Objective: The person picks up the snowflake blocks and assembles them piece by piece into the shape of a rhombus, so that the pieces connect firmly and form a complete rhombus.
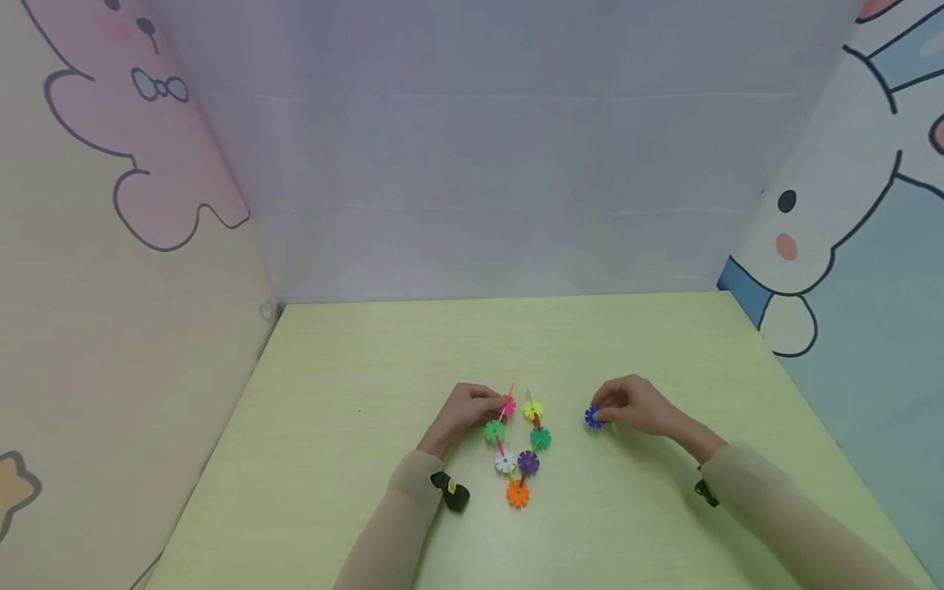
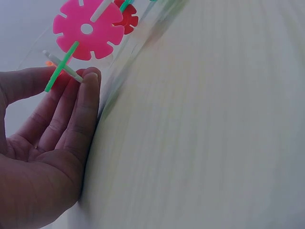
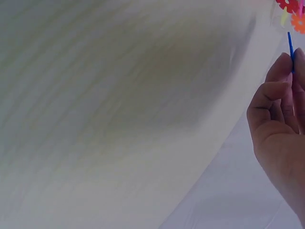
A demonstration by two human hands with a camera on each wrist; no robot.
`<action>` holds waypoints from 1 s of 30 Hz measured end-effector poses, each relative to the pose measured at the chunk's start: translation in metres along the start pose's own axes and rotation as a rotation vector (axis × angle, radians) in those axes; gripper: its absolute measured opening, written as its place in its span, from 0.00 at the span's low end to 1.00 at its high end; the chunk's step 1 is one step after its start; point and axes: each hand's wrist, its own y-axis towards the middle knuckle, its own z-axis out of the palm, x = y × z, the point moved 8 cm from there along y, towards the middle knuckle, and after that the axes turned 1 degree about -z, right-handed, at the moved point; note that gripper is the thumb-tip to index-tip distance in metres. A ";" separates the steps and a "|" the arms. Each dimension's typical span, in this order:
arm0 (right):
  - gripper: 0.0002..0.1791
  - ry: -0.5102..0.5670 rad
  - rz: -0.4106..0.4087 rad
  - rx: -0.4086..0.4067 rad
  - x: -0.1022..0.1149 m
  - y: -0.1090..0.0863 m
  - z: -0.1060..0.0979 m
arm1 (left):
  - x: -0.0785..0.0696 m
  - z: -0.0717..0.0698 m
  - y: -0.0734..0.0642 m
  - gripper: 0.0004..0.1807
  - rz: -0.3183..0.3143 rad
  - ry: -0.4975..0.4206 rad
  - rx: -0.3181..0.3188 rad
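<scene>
A chain of colourful notched interlocking discs (image 1: 518, 494) lies in a narrow U on the table in the head view, its two ends pointing away from me. My left hand (image 1: 466, 410) pinches the chain at its far left end, by the pink disc (image 1: 508, 405). In the left wrist view the pink disc (image 2: 88, 40) faces the camera, and a white disc (image 2: 71, 74) and a green one show edge-on at the fingertips. To the right of the chain, my right hand (image 1: 636, 404) pinches a loose blue notched disc (image 1: 593, 418), seen edge-on in the right wrist view.
The pale yellow-green table (image 1: 354, 360) runs back to a whitish curtain (image 1: 472, 164). Cartoon-printed walls stand at the left (image 1: 133, 344) and right (image 1: 878, 328). A yellow disc (image 1: 533, 410) and a clear one are at the chain's right end.
</scene>
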 end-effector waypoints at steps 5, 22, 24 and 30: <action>0.07 0.057 0.003 -0.058 0.001 0.025 -0.002 | 0.000 0.000 0.000 0.09 -0.006 0.006 -0.002; 0.08 0.087 0.039 -0.083 0.006 0.079 0.008 | 0.001 0.000 0.001 0.10 -0.015 0.015 -0.003; 0.08 0.079 0.043 -0.087 0.007 0.084 0.009 | 0.000 0.000 0.000 0.10 -0.011 0.015 -0.003; 0.09 0.075 0.065 -0.082 0.011 0.099 0.018 | -0.002 0.000 -0.001 0.12 -0.004 0.021 -0.003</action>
